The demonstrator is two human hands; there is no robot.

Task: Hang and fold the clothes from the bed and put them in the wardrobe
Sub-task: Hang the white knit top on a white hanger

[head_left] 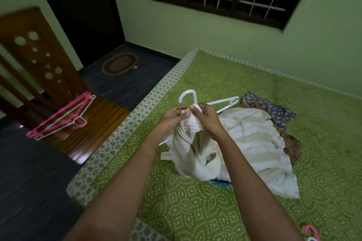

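Where the hands meet: above the green-sheeted bed [195, 201], at the neck of a white hanger [188, 91].
Left hand [172, 118]: fingers curled, pinching the cream ribbed garment [186, 139] just under the hook.
Right hand [207, 121]: gripping the same bunched cloth.
Garment: trails down onto the clothes pile [254, 139].

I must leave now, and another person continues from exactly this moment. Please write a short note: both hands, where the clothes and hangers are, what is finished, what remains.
Left hand: pinches the cream garment at its top.
Right hand: grips the same garment beside the hook of the white hanger.
Things: the garment's lower part lies on the bed; other clothes are heaped behind it; pink hangers lie on the wooden surface to the left.
Done: garment bunched round the hanger's neck.
Left: seat it, hang it, handle the heap. Wardrobe not in view.
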